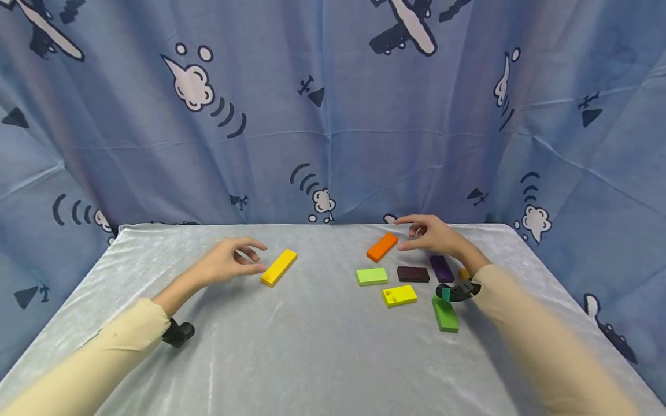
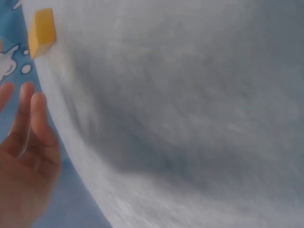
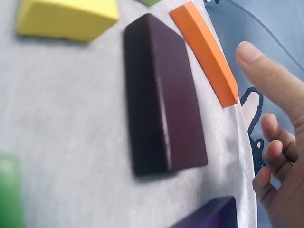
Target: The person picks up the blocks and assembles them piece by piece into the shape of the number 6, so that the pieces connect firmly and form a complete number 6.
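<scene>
Head view: 8 blocks on table [image 1: 312,346], left hand [image 1: 229,263] & right hand [image 1: 434,234] both loose, empty.

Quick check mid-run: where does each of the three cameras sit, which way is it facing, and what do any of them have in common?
Head: worn high, looking forward and down over the grey table; both sleeved arms, left hand and right hand show.
Left wrist: low by the left hand, looking across the cloth at the yellow-orange block; palm and fingers show.
Right wrist: close over the dark brown block and orange block; curled fingers show.
Shared: head and right wrist both show the orange block.
</scene>
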`<act>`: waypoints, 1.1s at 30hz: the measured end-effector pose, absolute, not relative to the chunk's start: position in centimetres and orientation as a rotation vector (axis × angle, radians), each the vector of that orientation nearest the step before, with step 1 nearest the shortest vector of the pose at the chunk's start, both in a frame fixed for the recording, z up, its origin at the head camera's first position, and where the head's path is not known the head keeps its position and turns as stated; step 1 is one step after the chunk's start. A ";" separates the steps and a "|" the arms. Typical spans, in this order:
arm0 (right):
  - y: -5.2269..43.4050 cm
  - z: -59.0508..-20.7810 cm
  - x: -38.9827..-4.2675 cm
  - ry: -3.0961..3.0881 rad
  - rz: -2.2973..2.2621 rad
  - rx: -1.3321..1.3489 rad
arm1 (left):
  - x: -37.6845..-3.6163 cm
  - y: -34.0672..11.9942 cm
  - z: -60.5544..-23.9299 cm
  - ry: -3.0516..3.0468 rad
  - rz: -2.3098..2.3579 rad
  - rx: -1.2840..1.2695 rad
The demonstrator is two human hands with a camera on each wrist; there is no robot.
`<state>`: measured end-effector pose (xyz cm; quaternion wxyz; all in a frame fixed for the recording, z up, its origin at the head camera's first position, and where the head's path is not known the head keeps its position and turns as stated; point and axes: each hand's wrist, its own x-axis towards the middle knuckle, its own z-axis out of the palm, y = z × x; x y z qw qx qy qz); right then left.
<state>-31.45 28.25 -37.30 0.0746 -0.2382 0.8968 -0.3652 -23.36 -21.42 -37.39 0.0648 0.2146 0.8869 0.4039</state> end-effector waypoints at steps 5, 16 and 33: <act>27.9 -37.5 -32.1 2.668 -1.129 -0.710 | -23.7 -21.0 -37.8 2.673 1.223 0.670; 27.2 -37.7 -32.7 2.606 -1.131 -0.668 | -24.3 -20.8 -38.6 2.654 1.168 0.655; 26.4 -38.0 -32.9 2.569 -1.092 -0.710 | -24.2 -19.4 -39.3 2.674 1.164 0.736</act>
